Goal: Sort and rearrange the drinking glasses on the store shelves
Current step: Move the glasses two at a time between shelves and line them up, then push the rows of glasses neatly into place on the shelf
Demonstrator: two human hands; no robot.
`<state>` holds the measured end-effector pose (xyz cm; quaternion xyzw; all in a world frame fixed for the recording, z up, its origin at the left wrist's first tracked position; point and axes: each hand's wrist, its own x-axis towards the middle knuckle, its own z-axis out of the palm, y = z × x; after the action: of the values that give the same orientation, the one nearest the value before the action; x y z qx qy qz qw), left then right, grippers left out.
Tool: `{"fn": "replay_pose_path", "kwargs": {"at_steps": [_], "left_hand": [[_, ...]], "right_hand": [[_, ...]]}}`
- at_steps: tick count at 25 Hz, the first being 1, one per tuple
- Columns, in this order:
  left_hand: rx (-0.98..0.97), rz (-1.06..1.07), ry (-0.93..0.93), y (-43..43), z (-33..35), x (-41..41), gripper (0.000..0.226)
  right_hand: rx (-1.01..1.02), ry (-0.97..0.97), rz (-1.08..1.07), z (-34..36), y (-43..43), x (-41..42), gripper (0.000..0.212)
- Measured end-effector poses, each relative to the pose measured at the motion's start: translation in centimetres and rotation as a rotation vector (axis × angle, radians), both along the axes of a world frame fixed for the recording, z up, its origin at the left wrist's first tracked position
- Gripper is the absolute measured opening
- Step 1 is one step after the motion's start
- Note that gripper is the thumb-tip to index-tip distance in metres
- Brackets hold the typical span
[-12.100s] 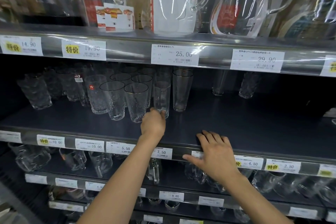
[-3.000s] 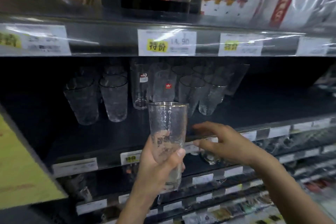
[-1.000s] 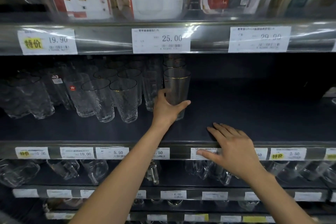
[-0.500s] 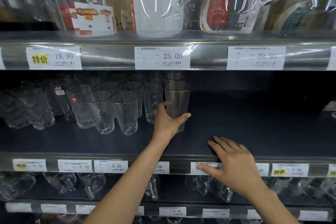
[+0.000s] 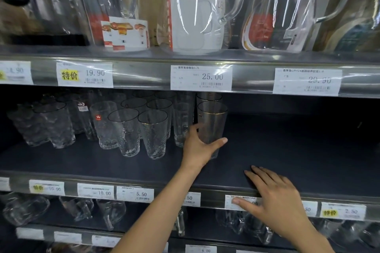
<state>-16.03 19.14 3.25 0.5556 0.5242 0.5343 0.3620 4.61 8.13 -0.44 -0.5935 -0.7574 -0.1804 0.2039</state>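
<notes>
Head view: left hand (image 5: 197, 148) wraps the lower part of a smoky gold-rimmed tumbler (image 5: 211, 121). The tumbler stands upright on the middle shelf (image 5: 287, 150), at the right end of the glass cluster, with one like it just behind. Right hand (image 5: 275, 201) lies flat on the shelf lip, fingers spread, holding nothing. Hammered tumblers (image 5: 152, 133): six rims countable, in two columns. Sorting looks partway done; the mixed glasses further left likely need lining up.

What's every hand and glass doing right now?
gold-rimmed glass: upright, gripped low down
left hand: curled round the gold-rimmed glass
right hand: flat, fingers straight, resting on the shelf edge
textured glasses: upright, standing in rows
pitchers: upright, wrapped in clear plastic
</notes>
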Motion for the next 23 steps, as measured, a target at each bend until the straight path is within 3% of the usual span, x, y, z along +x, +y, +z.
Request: {"fn": "replay_pose_path", "kwargs": {"at_steps": [6, 8, 10, 12, 15, 19, 23], "left_hand": [[-0.114, -0.084, 0.232, -3.4, 0.3, -3.6, 0.08], [-0.159, -0.122, 0.253, -5.1, 0.9, -7.2, 0.053], [-0.151, -0.136, 0.216, -7.0, 1.8, -11.9, 0.02], [-0.11, -0.069, 0.167, -9.0, 3.4, -16.8, 0.007], [-0.068, 0.052, 0.155, -10.9, 6.3, -24.6, 0.007], [0.03, 0.261, 0.116, -10.5, 8.8, -36.7, 0.015], [0.058, 0.455, 0.077, -7.8, 6.8, -45.7, 0.013]], "right_hand": [[-0.152, -0.011, -0.071, 2.0, -1.4, -0.9, 0.086], [-0.251, 0.002, -0.084, 3.0, -1.8, -1.4, 0.081], [-0.258, 0.23, -0.069, 4.1, -2.4, -2.4, 0.063], [-0.238, 0.543, -0.031, 5.3, -2.8, -5.2, 0.041], [-0.248, 0.747, 0.135, 6.5, -2.8, -13.8, 0.018], [-0.432, 0.898, 0.365, 7.6, -1.1, -27.5, 0.013], [-0.613, 0.977, 0.469, 7.4, 2.1, -40.0, 0.016]]}}
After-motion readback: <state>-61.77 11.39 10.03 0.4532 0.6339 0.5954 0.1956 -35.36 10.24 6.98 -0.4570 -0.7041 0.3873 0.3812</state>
